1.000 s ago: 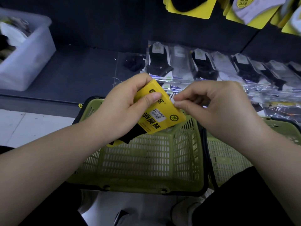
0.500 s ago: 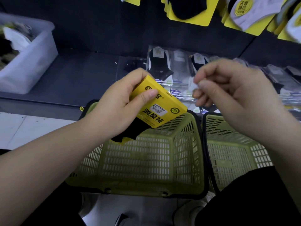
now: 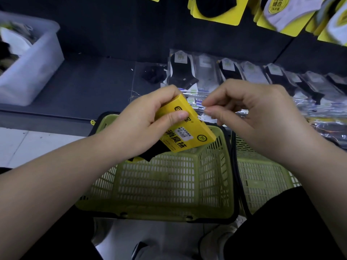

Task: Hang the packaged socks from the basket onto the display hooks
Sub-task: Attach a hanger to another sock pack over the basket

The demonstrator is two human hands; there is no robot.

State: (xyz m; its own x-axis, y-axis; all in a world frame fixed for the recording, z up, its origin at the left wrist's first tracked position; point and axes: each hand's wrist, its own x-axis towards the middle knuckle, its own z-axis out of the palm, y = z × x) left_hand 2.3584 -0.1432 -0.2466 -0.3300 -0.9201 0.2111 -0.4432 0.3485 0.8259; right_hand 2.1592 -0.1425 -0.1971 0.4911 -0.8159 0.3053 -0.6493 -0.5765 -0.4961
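While the left hand [image 3: 139,126] grips the yellow sock package [image 3: 189,132], the package is held tilted in the air above the far rim of the green basket [image 3: 212,175], touching neither the basket nor any hook. The left thumb [image 3: 174,117] presses flat across the printed face, and the remaining fingers curl round the back and upper edge. A black sock end [image 3: 148,154] protrudes from the lower end of the package, below the palm. The right hand [image 3: 262,113] sits just beside the package's upper right edge with all fingers curled; its thumb and forefinger tips are drawn together (whether anything lies between them cannot be told, as the area is small and blurred). A second green basket [image 3: 262,177] stands directly to the right of the first, the two walls side by side. Beyond both baskets runs a dark shelf [image 3: 84,87] carrying a row of bagged socks [image 3: 231,72] on its right part and a translucent bin [image 3: 37,72] at its left end. Carded socks [image 3: 219,14] on yellow backing hang along the upper edge of the view.
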